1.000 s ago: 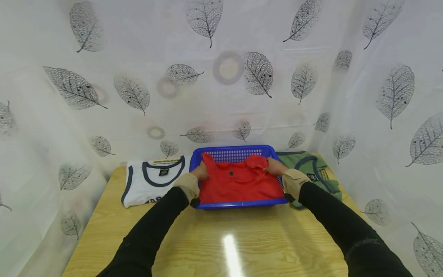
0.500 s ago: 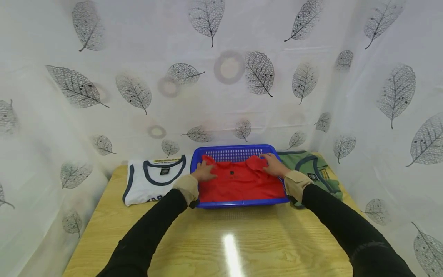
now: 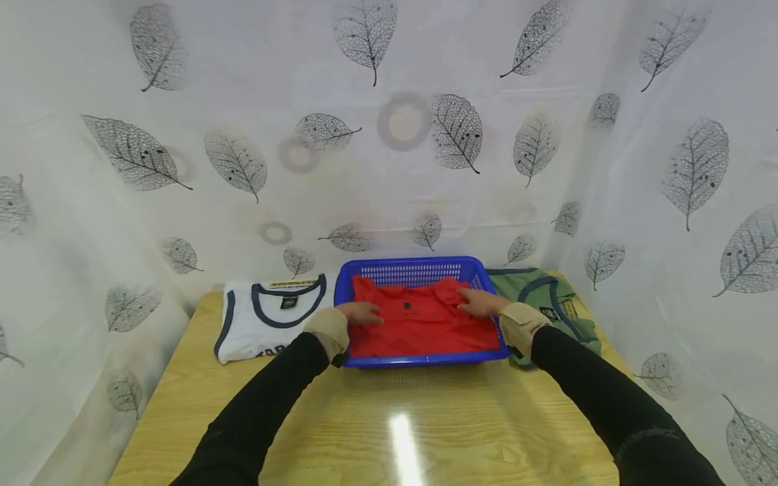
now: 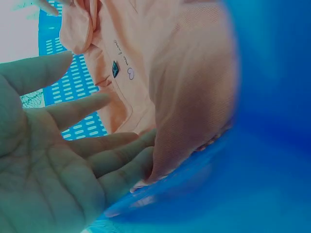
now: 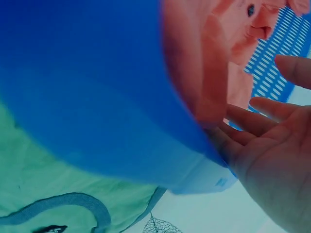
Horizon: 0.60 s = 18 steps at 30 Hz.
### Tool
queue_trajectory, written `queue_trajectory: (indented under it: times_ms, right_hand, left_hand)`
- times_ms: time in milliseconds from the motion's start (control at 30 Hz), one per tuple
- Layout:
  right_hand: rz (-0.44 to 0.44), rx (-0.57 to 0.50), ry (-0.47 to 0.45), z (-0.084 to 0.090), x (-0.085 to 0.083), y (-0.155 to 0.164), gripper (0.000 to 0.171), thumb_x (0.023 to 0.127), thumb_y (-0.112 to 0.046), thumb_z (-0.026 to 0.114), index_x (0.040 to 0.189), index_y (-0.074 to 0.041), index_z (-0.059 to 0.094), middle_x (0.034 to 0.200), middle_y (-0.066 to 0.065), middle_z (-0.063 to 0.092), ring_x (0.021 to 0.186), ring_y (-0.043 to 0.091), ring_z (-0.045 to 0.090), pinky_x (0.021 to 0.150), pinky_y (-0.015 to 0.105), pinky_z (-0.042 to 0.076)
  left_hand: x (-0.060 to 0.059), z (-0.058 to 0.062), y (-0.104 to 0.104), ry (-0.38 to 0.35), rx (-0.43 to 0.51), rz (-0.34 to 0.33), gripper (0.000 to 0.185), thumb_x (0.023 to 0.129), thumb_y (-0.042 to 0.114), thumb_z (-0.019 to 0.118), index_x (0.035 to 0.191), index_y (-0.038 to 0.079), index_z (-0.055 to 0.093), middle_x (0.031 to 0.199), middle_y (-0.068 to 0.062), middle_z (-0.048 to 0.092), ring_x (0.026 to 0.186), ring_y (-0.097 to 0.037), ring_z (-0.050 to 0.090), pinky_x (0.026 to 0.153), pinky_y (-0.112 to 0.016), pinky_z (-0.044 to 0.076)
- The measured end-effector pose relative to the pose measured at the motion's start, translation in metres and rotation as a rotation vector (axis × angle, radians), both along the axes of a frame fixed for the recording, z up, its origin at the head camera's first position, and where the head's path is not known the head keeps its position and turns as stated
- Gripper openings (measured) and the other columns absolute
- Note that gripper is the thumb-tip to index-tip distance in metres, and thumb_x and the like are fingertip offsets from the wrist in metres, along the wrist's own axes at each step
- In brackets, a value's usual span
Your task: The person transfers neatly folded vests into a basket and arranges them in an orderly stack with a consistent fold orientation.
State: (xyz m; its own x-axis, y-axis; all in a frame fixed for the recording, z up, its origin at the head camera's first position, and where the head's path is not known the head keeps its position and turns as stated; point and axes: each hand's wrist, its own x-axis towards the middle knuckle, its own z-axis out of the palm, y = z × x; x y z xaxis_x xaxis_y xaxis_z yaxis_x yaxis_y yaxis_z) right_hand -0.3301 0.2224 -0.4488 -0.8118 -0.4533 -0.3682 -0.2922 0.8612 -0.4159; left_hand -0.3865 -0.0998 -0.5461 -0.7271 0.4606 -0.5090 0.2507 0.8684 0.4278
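A folded red polo shirt (image 3: 413, 324) lies in a blue plastic basket (image 3: 425, 360) with slotted walls. My left hand (image 3: 360, 313) is over the shirt's left side, fingers extended. In the left wrist view its fingertips (image 4: 146, 160) reach the shirt's edge beside the basket wall, and the palm shows with nothing in it. On the other side my right hand (image 3: 480, 302) reaches across the basket's right rim near the collar. The right wrist view shows its fingers (image 5: 252, 119) spread, some of them at the cloth along the rim.
Left of the basket a folded white shirt (image 3: 267, 337) with dark trim lies on the wooden table (image 3: 340, 432). A folded green shirt (image 3: 541, 287) lies to the right, partly behind the right forearm. A leaf-patterned white curtain (image 3: 401, 182) hangs behind and along both sides.
Both hands gripped the shirt near its collar a second ago. They have let go, their fingers have straightened, and they have shifted slightly toward the front. The basket stays in place.
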Motion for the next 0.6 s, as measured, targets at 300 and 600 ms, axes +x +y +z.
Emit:
queue_trajectory:
  times_ms: [300,600]
  right_hand:
    - [-0.097,-0.312,0.027,0.012,0.014,0.020,0.048,0.100,-0.011,0.041,0.143,0.008,0.028,0.136,0.032,0.045,0.124,0.044,0.047,0.099,0.052,0.043]
    - [-0.121,-0.533,0.204,0.023,0.041,0.061,0.048,0.101,-0.023,0.043,0.141,0.003,0.035,0.125,0.027,0.057,0.117,0.040,0.054,0.095,0.052,0.045]
  left_hand:
    - [0.089,0.104,0.021,0.161,0.161,-0.024,0.040,0.094,0.019,0.055,0.131,0.005,0.053,0.135,-0.014,0.054,0.128,-0.030,0.047,0.108,-0.045,0.037]
    - [0.149,0.123,0.048,0.533,0.243,-0.190,0.033,0.092,0.015,0.058,0.125,0.010,0.058,0.125,-0.007,0.061,0.119,-0.022,0.056,0.101,-0.037,0.045]
